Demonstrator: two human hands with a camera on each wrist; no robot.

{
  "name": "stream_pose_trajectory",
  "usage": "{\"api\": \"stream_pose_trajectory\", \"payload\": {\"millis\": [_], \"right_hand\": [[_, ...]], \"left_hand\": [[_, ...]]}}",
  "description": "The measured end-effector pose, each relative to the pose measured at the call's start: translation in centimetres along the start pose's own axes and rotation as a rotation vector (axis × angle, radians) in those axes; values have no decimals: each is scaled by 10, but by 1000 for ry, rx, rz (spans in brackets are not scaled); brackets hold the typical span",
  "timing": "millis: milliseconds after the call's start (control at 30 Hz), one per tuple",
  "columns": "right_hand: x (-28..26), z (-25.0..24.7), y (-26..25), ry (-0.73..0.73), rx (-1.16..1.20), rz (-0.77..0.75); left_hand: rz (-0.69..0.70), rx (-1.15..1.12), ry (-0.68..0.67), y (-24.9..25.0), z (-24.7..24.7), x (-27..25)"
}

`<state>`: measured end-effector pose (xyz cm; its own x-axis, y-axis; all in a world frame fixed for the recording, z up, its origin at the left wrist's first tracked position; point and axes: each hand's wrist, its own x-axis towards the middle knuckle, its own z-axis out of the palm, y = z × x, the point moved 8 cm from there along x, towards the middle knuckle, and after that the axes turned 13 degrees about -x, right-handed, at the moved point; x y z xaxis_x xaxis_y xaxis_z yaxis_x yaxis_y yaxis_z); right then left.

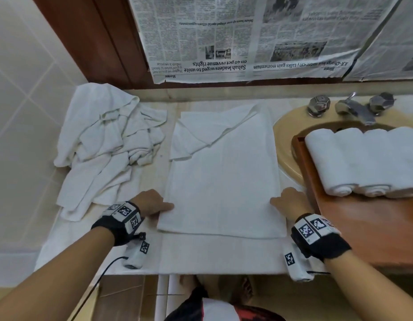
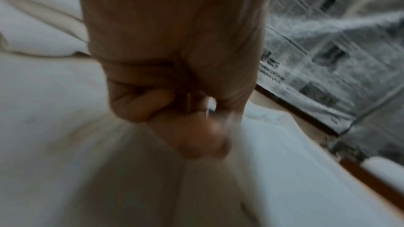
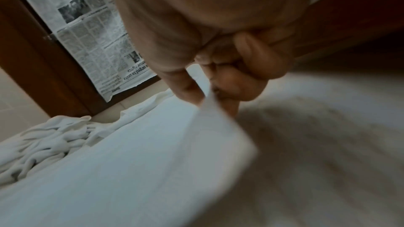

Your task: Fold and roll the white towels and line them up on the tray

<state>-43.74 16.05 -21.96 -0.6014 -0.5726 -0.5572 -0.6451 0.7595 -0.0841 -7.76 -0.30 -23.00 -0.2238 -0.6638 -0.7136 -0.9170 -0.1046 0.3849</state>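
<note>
A white towel (image 1: 221,172) lies folded lengthwise on the counter, its far left corner turned over. My left hand (image 1: 152,202) pinches its near left edge, thumb on top. My right hand (image 1: 289,200) pinches its near right edge. In the left wrist view the left hand (image 2: 196,127) is curled on the cloth (image 2: 284,170). In the right wrist view the right hand (image 3: 220,91) holds the lifted towel edge (image 3: 210,120) between thumb and fingers. Rolled white towels (image 1: 367,161) lie side by side on the wooden tray (image 1: 363,223) at the right.
A heap of crumpled white towels (image 1: 110,144) lies at the left of the counter. The tray sits over a beige sink (image 1: 286,140) with a chrome tap (image 1: 356,110). Newspaper (image 1: 235,35) covers the wall behind. Another white cloth (image 1: 214,256) covers the counter's front edge.
</note>
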Motion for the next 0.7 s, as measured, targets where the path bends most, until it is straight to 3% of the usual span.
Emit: {"api": "stream_pose_trajectory", "payload": {"millis": [133, 200, 333, 433, 600, 700], "right_hand": [[-1, -9, -7, 46, 5, -12], [-3, -13, -12, 45, -13, -30], [-12, -14, -6, -54, -162, -17], [-11, -17, -4, -62, -168, -7], [-3, -31, -17, 68, -33, -12], [-10, -21, -16, 6, -106, -20]], "left_hand": [[63, -104, 250, 8, -18, 8], [81, -146, 272, 18, -20, 11], [-11, -5, 71, 16, -8, 4], [-118, -56, -107, 1, 4, -5], [-29, -147, 217, 18, -20, 7], [-18, -121, 245, 19, -18, 13]]}}
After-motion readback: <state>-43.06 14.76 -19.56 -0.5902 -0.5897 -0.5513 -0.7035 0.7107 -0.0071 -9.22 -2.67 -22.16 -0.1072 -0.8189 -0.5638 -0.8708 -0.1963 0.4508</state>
